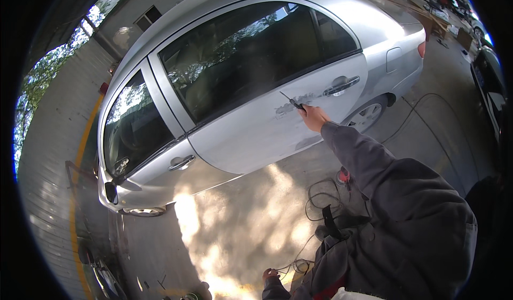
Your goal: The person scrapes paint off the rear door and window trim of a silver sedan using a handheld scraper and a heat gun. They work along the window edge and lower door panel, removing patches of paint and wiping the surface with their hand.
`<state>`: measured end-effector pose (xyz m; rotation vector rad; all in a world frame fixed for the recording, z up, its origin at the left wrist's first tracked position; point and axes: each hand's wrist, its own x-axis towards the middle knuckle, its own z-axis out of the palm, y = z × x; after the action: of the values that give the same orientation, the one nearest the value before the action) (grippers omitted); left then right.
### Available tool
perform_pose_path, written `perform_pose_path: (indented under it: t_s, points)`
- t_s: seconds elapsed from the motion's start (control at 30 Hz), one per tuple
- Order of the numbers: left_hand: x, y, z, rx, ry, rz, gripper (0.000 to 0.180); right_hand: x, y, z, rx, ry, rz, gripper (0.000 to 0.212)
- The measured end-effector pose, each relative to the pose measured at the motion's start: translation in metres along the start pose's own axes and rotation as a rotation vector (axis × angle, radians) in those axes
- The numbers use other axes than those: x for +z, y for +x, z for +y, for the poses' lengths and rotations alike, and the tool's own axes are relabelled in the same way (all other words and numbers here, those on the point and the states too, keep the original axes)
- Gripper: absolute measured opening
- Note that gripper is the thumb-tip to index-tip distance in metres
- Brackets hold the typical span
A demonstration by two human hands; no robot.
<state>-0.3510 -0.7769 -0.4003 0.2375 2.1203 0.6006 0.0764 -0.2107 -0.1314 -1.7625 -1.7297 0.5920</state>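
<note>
Silver car rear door carries a sanded grey patch just ahead of its handle. I see my right hand gripping a thin dark tool against that patch; my left hand, well below the door, is loosely curled near black cables.

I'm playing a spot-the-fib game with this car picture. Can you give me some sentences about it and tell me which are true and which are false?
1. The car is silver. True.
2. The right hand holds a thin dark tool against the rear door. True.
3. The rear door is wide open. False: both doors on this side are shut.
4. The door has a patch of scuffed, dull paint near the tool's tip. True.
5. The left hand is touching the front door handle. False: it is low down, near the cables on the ground.
6. The ground is covered in grass. False: it is bare concrete with sunlit patches.
</note>
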Motion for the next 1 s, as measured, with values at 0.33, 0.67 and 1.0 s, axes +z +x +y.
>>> perform_pose_path:
  t_s: [0.33, 0.67, 1.0]
  points:
    - [0.065, -0.013, 0.082, 0.174, 0.168, -0.119, 0.049, -0.170, -0.004, 0.179, 0.162, -0.015, 0.522, 0.039]
    - [0.089, -0.035, 0.065, 0.132, 0.254, -0.133, 0.050, -0.169, -0.040, 0.220, 0.260, 0.144, 0.217, 0.040]
    - [0.097, -0.064, 0.060, 0.071, 0.221, -0.066, 0.056, -0.137, -0.048, 0.271, 0.317, 0.173, 0.288, 0.041]
